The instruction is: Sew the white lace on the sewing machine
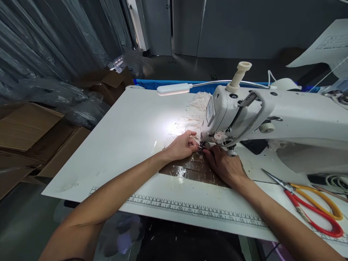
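A white sewing machine (244, 116) stands over pale cream lace (187, 125), which lies bunched on the table left of and behind its head. My left hand (182, 145) pinches the lace edge between thumb and fingers, just left of the presser foot (204, 145). On the other side of the foot, my right hand (224, 163) has its fingers closed at the front edge of the lace; its grip is partly hidden. Beneath both hands is a glossy brown patch (187, 172) on the white tabletop (127, 123).
Scissors with red and orange handles (312, 203) lie at the right. A ruler strip (190, 210) runs along the front edge. A lit lamp (174, 89) on a bendable neck hangs over the work. Cardboard boxes (29, 127) and clear plastic (87, 108) stand left of the table.
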Motion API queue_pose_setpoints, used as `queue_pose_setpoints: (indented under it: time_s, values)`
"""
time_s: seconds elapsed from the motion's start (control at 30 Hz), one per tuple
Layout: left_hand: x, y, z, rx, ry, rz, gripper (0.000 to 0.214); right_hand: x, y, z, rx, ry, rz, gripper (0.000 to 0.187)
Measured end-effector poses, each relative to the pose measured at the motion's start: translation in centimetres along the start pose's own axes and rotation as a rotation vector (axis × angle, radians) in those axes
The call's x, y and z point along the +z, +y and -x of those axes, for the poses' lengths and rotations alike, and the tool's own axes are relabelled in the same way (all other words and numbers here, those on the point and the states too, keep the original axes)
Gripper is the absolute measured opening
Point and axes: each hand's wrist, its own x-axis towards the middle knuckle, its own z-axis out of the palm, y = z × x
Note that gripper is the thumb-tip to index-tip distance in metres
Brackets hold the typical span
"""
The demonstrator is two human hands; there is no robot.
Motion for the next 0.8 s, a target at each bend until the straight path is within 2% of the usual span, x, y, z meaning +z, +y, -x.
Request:
queue_pose_setpoints:
  time_s: [0.33, 0.47, 0.57, 0.67, 0.8]
  values:
    - [0.2, 1.2, 0.0, -0.060, 0.009, -0.044, 0.035, -0.3, -0.6, -0.6, 0.008, 0.012, -0.052, 0.043]
    - [0.2, 1.6, 0.1, -0.117, 0.025, -0.060, 0.039, -0.6, -0.6, -0.6, 0.019, 0.015, -0.050, 0.043]
    - [0.2, 1.6, 0.2, -0.099, 0.020, -0.078, 0.040, -0.9, -0.8, -0.5, 0.017, 0.009, -0.064, 0.042]
    - [0.2, 1.4, 0.1, -0.062, 0.018, -0.111, 0.039, -0.8, -1.0, -0.7, -0.014, 0.055, -0.060, 0.037]
    - [0.4, 1.5, 0.1, -0.060, 0.015, -0.128, 0.037, 0.0, -0.9, -0.7, -0.085, 0.183, -0.071, 0.037]
